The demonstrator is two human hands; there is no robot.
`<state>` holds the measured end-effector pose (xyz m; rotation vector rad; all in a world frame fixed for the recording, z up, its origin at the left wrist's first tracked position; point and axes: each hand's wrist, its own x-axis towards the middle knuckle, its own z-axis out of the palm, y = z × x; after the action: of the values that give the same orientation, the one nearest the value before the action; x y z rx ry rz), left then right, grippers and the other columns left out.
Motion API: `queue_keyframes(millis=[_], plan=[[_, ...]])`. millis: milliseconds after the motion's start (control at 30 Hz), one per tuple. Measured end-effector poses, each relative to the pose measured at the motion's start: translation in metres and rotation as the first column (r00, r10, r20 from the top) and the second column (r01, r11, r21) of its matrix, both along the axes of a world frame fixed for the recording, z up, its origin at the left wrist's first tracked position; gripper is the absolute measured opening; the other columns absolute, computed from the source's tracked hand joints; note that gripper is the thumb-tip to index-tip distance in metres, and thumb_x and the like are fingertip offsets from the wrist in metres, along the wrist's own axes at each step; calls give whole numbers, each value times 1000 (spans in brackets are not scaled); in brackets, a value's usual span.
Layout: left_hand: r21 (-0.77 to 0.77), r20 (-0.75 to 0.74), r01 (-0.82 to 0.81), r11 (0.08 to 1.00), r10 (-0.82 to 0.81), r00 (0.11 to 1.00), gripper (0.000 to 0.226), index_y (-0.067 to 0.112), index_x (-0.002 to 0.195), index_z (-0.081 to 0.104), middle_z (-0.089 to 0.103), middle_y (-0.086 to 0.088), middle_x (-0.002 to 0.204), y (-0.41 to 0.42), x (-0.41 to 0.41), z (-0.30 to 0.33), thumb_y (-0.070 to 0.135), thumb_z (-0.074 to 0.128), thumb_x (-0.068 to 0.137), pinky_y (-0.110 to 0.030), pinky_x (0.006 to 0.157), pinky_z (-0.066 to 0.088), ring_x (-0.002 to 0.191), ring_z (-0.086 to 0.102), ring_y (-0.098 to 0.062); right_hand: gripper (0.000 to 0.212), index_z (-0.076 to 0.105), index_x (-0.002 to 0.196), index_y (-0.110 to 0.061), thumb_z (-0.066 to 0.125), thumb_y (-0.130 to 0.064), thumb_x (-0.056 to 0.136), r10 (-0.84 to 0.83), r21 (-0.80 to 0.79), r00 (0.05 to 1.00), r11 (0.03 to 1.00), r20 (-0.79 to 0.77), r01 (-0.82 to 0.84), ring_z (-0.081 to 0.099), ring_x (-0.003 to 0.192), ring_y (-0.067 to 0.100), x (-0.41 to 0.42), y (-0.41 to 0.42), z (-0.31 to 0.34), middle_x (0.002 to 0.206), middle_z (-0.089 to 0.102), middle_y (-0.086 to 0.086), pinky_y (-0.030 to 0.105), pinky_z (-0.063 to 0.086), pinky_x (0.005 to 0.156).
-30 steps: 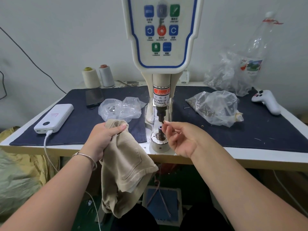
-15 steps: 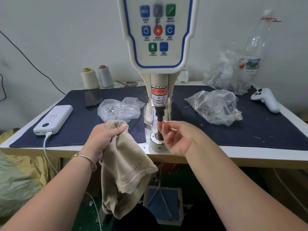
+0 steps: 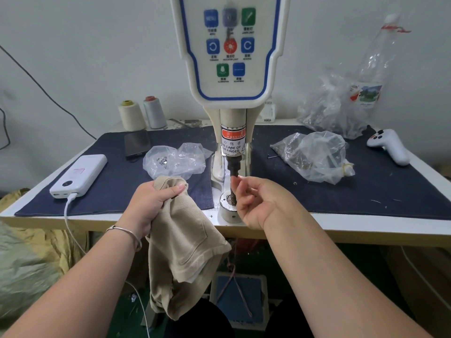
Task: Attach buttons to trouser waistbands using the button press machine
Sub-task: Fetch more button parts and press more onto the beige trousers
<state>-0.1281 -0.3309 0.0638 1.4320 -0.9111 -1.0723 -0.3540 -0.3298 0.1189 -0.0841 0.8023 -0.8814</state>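
Head view: left hand [image 3: 148, 206] grips the bunched top of beige trousers [image 3: 180, 252], fingers curled round the fabric, thumb on top; the rest of the garment hangs below the counter [image 3: 366, 223] edge, just left of the machine base. Right hand [image 3: 258, 203] is raised at the button press machine [image 3: 234, 132], fingertips [image 3: 235, 185] pinched together right under the dark upper punch [image 3: 233, 167] and above the round lower die [image 3: 228, 208] — whether a button sits in the pinch is too small to tell. Control panel [image 3: 229, 45] with blue, green and red buttons faces the camera; warning label on the column.

On the dark denim mat [image 3: 390, 191]: clear bag of metal parts [image 3: 174, 162] left of the machine, bigger clear bag [image 3: 314, 156] right of it, white game controller [image 3: 390, 146] far right, white power bank [image 3: 79, 175] with cable at left, phone [image 3: 136, 143] behind it. Two thread cones [image 3: 141, 115] by the wall; plastic bottle [image 3: 375, 69] and another bag at back right. Foot pedal [image 3: 239, 298] on the floor below — partly hidden.
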Motion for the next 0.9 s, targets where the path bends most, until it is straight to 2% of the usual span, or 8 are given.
queue_keyframes(millis=[367, 667, 900], plan=[[-11, -4, -6, 1000, 6, 1000, 11, 14, 70, 75, 74, -4, 71, 2, -2, 2, 13, 82, 79, -18, 53, 53, 62, 70, -11, 11, 59, 84, 0, 56, -5, 94, -52, 21, 993, 999, 103, 50, 51, 31, 7, -4, 12, -1, 61, 68, 11, 12, 29, 28], [-3, -11, -1, 1000, 1, 1000, 8, 10, 81, 73, 75, -5, 73, 1, -1, 1, 13, 81, 80, -19, 55, 54, 64, 70, -12, 11, 60, 92, 1, 50, -1, 96, -50, -110, 993, 992, 106, 62, 55, 37, 7, -3, 19, -9, 71, 72, 11, 14, 33, 30], [-14, -21, 11, 1000, -11, 1000, 7, 12, 76, 75, 75, -5, 73, 1, 0, 1, 13, 81, 79, -20, 54, 54, 64, 71, -13, 16, 63, 104, 2, 52, -2, 93, -43, -190, 985, 979, 168, 75, 55, 43, 6, -2, 24, -20, 80, 72, 10, 13, 36, 35]])
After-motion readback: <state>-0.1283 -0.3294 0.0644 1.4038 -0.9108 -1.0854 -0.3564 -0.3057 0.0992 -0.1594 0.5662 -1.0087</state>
